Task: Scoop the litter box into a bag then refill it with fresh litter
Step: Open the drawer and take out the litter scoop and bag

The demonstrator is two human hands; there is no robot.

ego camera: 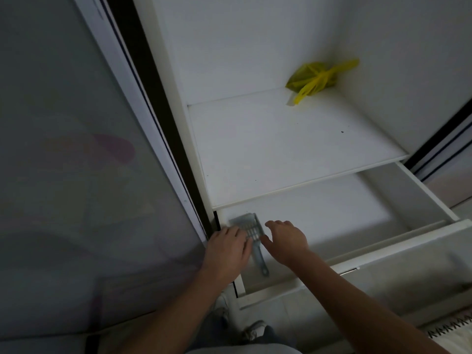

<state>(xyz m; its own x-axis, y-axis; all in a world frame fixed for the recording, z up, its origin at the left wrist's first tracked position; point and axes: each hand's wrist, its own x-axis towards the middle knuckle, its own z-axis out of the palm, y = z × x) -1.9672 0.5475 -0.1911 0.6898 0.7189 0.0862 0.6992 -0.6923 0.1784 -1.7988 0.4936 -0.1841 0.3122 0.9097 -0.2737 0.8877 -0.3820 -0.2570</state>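
Here the grey scoop (251, 237) lies in the drawer (419, 185) between both hands' fingers (236, 232).

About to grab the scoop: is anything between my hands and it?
Nothing visible. The scoop lies bare in the open drawer, left hand at its left edge, right hand open beside it.

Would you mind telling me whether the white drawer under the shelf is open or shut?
Open. The drawer is pulled out past the shelf, so its inside shows, with the grey litter scoop lying in it.
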